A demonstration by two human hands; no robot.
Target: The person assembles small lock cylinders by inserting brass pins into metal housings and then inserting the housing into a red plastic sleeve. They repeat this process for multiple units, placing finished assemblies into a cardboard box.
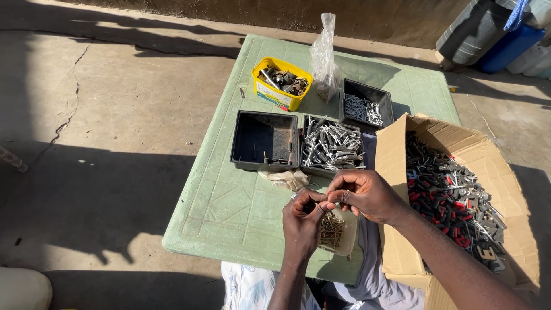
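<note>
Left hand (302, 221) and right hand (363, 194) meet over the near edge of the green table (224, 201). Fingertips of both are pinched together on one small part; too small to identify. Directly beneath them: a shallow tray of brownish screws (333, 231). Behind, a crumpled cloth (285, 178), a nearly empty black tray (265, 140), a black tray of silver pieces (333, 145), a smaller black tray (367, 105), a yellow tub (282, 82) and a clear bag (323, 54). At right, a cardboard box (402, 172) of black and red hardware.

Cardboard box (396, 172) rightward (bare table (229, 206) leftward)
</note>
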